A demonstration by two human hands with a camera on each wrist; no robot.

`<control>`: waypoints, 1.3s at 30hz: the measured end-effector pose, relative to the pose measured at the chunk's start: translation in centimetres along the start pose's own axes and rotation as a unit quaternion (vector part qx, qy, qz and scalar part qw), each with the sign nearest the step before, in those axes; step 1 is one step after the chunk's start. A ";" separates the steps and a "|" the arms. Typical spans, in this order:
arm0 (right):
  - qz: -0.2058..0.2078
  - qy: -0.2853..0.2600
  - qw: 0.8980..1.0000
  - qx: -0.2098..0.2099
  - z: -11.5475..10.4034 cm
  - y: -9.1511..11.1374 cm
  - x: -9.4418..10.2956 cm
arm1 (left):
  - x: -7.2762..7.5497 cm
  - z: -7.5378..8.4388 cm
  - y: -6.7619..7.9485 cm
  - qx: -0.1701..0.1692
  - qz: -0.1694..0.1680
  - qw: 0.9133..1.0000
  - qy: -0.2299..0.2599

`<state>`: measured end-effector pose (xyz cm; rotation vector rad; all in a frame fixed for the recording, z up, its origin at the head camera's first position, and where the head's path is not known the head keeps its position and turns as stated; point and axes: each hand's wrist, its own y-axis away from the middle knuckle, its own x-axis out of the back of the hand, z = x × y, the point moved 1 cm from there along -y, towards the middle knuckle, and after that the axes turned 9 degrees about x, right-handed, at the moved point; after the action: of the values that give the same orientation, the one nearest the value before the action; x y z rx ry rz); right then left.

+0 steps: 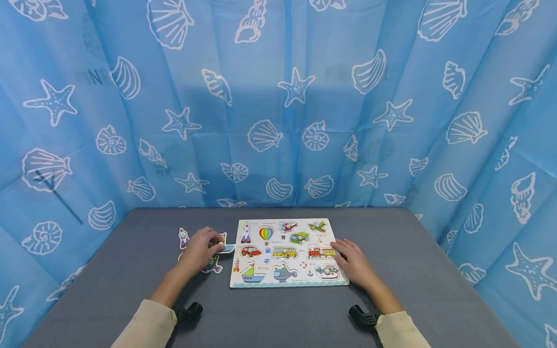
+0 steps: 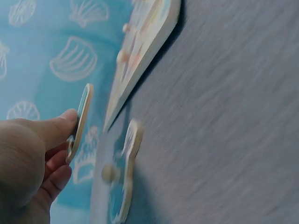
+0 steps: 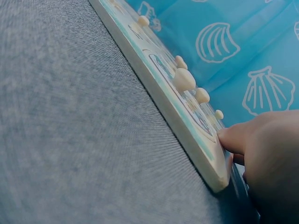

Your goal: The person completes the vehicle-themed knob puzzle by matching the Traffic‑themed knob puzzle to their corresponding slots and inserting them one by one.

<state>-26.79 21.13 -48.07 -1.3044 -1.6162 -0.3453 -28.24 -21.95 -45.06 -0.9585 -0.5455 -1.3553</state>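
My left hand pinches a sailboat puzzle piece by the board's left side. Up close in the left wrist view, thumb and fingers hold the piece tilted on edge, above the table. Beneath that hand lie a rocket piece and a blue-green piece, the latter partly covered. A wooden vehicle puzzle board lies flat in the middle. My right hand rests at the board's right edge, fingertips beside the red train; its thumb touches the top face.
Round wooden knobs stick up from several pieces in the board, among them the yellow bus and the ship. Dark grey cloth covers the table. A blue shell-patterned curtain hangs behind and at the sides.
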 end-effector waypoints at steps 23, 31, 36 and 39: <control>0.003 0.004 1.000 -0.005 0.1 -0.1 -0.1 | -3.5 4.4 3.3 -0.073 -0.041 0.996 0.036; 0.002 -0.001 1.000 -0.011 0.1 -0.2 -0.2 | -3.9 5.0 3.5 -0.083 -0.054 0.995 0.010; -0.003 -0.004 1.000 -0.013 0.3 -0.2 -0.2 | -4.1 5.2 3.6 -0.083 -0.070 0.994 0.004; -0.004 -0.003 1.000 -0.014 0.3 -0.2 -0.1 | -4.3 5.2 3.5 -0.086 -0.076 0.993 -0.005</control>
<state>-27.10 21.24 -48.27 -1.3218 -1.6268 -0.3700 -24.61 -15.49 -46.68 -1.0823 -0.5240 -1.5541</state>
